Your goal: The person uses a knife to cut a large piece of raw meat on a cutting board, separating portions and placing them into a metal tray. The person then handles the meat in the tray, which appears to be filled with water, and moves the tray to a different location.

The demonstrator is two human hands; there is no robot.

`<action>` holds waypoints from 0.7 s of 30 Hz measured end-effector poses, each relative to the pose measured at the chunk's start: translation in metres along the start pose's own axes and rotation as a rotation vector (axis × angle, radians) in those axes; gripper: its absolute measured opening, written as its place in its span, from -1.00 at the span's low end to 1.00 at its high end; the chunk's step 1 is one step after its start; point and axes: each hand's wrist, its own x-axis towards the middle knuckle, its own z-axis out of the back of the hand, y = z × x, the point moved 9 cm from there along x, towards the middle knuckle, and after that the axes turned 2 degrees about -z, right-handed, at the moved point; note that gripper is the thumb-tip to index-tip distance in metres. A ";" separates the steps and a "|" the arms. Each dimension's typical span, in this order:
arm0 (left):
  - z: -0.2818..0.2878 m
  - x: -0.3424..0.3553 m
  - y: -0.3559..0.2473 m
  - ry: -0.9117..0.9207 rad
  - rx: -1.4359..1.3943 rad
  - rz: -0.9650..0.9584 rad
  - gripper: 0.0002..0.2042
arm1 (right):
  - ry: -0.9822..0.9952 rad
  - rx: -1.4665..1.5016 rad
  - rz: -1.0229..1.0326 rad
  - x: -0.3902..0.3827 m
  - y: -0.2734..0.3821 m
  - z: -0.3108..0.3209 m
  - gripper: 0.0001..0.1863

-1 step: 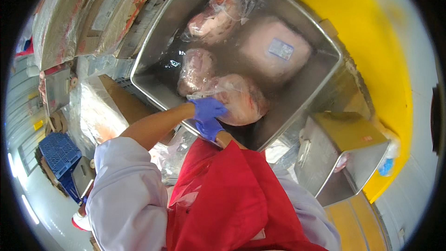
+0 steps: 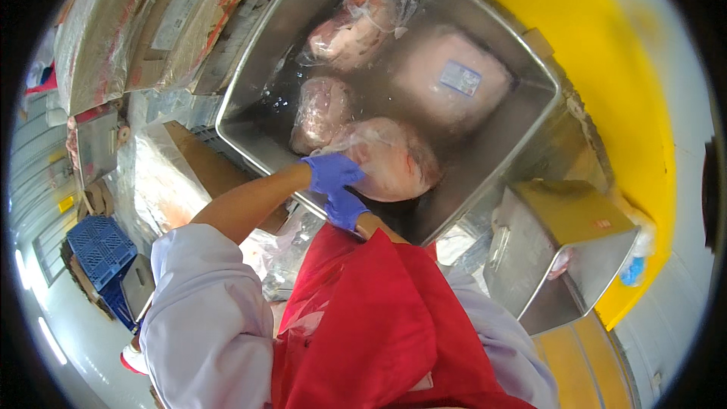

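Note:
Both my hands wear blue-purple gloves and meet at the near edge of a steel tub [image 2: 522, 132] with cloudy water in it. My left hand [image 2: 332, 173] is closed at the near left end of a clear plastic bag of meat [image 2: 394, 163], with loose film bunched beside it. Just below, touching it, is my right hand [image 2: 346, 208], its fingers drawn together; what they hold, if anything, is hidden. A smaller bagged piece of meat [image 2: 322, 112] lies beyond my left hand. Another bagged piece [image 2: 356, 26] lies at the far left, and a large pale labelled package [image 2: 450, 79] sits at the right.
Film-wrapped cartons [image 2: 170, 19] stand at the far left. Beside the tub's left wall is an open cardboard box [image 2: 204, 159] with plastic sheeting. To the right, a second steel container [image 2: 564, 238] stands near a yellow wall [image 2: 636, 83]. Blue crates [image 2: 100, 250] are at the left.
My left hand has shifted slightly left, and the film beside it has moved a little. The pieces in the tub look nearly unchanged.

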 end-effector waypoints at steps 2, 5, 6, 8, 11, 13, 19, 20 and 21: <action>0.016 -0.018 0.026 0.033 0.118 0.104 -0.64 | 0.187 -0.098 -0.068 -0.008 -0.003 0.006 -0.62; 0.021 -0.038 0.025 -0.018 0.412 0.079 -0.68 | 0.424 -0.314 -0.225 -0.040 0.001 0.063 -0.36; 0.006 -0.045 0.017 0.063 0.377 0.180 -0.68 | 0.333 -0.321 -0.326 -0.047 0.002 0.095 -0.31; -0.038 -0.034 0.000 0.158 0.458 0.120 -0.70 | 0.109 -0.542 -0.276 -0.045 0.012 0.143 -0.38; -0.071 -0.002 -0.042 0.278 0.566 0.074 -0.72 | -0.030 -0.616 0.015 -0.029 0.011 0.156 -0.42; -0.070 -0.002 -0.064 0.308 0.527 0.102 -0.73 | -0.020 -0.640 0.247 -0.020 0.002 0.150 -0.45; -0.017 -0.034 -0.088 0.127 0.397 0.114 -0.67 | 0.117 -0.722 0.263 0.004 -0.007 0.152 -0.71; -0.015 -0.038 -0.094 0.105 0.379 0.085 -0.66 | 0.160 -0.769 0.225 0.007 0.002 0.158 -0.76; -0.010 -0.039 -0.101 0.083 0.363 0.048 -0.65 | 0.197 -0.822 0.181 0.008 0.005 0.165 -0.81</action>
